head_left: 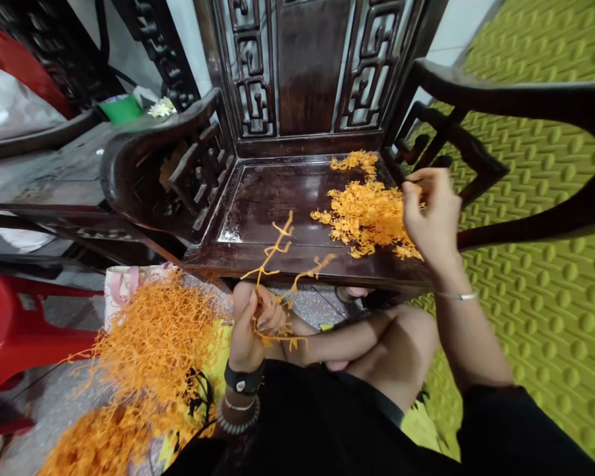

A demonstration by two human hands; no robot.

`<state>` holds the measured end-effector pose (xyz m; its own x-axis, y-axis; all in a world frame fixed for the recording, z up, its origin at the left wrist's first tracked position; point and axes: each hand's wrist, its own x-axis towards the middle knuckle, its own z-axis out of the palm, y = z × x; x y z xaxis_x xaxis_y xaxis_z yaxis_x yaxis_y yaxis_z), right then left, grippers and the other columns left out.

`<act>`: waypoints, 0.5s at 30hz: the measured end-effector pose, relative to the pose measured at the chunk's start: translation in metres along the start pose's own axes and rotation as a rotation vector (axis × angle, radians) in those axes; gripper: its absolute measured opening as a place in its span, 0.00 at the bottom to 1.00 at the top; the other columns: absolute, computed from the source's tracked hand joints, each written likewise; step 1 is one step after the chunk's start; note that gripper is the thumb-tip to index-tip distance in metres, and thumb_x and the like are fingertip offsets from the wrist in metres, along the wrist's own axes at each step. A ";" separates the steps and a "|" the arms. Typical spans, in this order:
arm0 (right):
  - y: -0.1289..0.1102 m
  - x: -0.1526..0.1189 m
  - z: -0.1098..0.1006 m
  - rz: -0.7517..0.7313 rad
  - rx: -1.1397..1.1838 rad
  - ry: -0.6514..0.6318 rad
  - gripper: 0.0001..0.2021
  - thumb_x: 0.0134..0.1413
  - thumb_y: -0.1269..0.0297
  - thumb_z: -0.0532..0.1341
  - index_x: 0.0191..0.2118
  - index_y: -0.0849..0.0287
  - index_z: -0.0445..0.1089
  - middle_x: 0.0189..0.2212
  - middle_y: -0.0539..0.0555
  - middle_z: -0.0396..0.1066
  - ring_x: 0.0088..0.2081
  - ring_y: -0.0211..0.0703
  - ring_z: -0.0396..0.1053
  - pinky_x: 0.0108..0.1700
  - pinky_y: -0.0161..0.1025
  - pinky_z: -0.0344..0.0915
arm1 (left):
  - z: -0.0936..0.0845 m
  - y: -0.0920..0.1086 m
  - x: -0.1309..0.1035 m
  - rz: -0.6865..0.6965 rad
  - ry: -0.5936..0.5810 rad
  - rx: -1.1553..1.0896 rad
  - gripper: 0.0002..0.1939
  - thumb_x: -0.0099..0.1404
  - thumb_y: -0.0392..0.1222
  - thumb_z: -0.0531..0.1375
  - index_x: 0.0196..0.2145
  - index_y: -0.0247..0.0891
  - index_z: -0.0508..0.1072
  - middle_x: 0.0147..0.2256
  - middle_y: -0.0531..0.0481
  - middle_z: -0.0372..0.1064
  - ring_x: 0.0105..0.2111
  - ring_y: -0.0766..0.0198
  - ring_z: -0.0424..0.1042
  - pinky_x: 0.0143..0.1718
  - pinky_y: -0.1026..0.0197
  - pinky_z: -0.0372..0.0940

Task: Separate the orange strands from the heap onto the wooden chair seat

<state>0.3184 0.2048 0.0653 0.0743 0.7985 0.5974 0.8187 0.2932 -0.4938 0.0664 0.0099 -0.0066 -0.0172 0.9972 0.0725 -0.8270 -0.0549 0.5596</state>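
Observation:
My left hand (252,324) is closed around several thin orange branched stems (272,254), which look like soft plastic and stick out above and below the fingers. Over the right side of the dark wooden chair seat (272,192), my right hand (432,215) has thumb and fingers pinched together. Whatever sits between those fingertips is hidden. Just beside and under it lies a heap of small curly orange pieces (364,211), spread toward the back of the seat. A large tangle of similar orange branched stems (158,337) lies low on my left.
The chair has a carved back (312,73) and curved armrests (506,99). A red plastic stool (10,330) stands at the left, near a pink-and-white bag (121,287). Further left is a dark wooden table (54,178) with a green container (121,109). Yellow textured matting (550,277) covers the right.

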 end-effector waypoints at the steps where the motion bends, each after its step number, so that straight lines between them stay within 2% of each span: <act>1: 0.008 0.002 0.014 0.038 -0.137 -0.105 0.10 0.65 0.67 0.50 0.46 0.67 0.64 0.35 0.59 0.66 0.35 0.39 0.61 0.41 0.39 0.54 | 0.002 0.002 0.001 0.001 -0.011 -0.028 0.13 0.71 0.44 0.54 0.30 0.35 0.67 0.18 0.57 0.41 0.16 0.74 0.42 0.21 0.71 0.49; 4: 0.028 0.004 0.042 0.135 -0.462 -0.233 0.14 0.66 0.65 0.50 0.46 0.68 0.68 0.47 0.67 0.64 0.50 0.51 0.59 0.51 0.48 0.50 | 0.010 0.005 0.003 -0.011 -0.033 -0.060 0.11 0.71 0.44 0.53 0.33 0.36 0.69 0.18 0.56 0.47 0.18 0.74 0.48 0.25 0.70 0.55; 7: 0.038 0.005 0.049 0.167 -0.487 -0.253 0.16 0.59 0.59 0.59 0.48 0.65 0.70 0.52 0.65 0.61 0.56 0.55 0.53 0.57 0.51 0.44 | 0.013 0.007 0.006 0.032 0.006 -0.117 0.07 0.69 0.43 0.56 0.35 0.38 0.69 0.22 0.54 0.54 0.24 0.71 0.60 0.32 0.67 0.62; 10: 0.041 0.006 0.046 0.170 -0.416 -0.169 0.19 0.52 0.57 0.66 0.49 0.61 0.71 0.52 0.62 0.61 0.57 0.53 0.53 0.58 0.50 0.43 | 0.009 0.007 0.009 0.035 0.081 -0.143 0.04 0.68 0.43 0.57 0.38 0.42 0.70 0.30 0.53 0.64 0.34 0.68 0.68 0.40 0.63 0.66; 13: 0.044 0.008 0.043 0.138 -0.356 -0.043 0.15 0.54 0.58 0.64 0.44 0.61 0.74 0.49 0.60 0.65 0.55 0.52 0.53 0.57 0.51 0.42 | 0.002 0.005 0.012 0.048 0.164 -0.086 0.07 0.70 0.43 0.54 0.42 0.48 0.71 0.39 0.54 0.68 0.43 0.66 0.71 0.47 0.58 0.67; 15: 0.041 0.007 0.039 0.137 -0.289 0.045 0.12 0.55 0.59 0.63 0.39 0.61 0.77 0.48 0.60 0.68 0.55 0.54 0.52 0.56 0.53 0.41 | -0.002 0.003 0.014 0.074 0.162 -0.028 0.10 0.70 0.46 0.53 0.45 0.52 0.71 0.42 0.54 0.69 0.48 0.65 0.70 0.50 0.57 0.67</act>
<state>0.3302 0.2430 0.0247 0.2153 0.7942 0.5682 0.9265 0.0176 -0.3758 0.0626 0.0234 -0.0052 -0.1671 0.9857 -0.0228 -0.8353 -0.1293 0.5344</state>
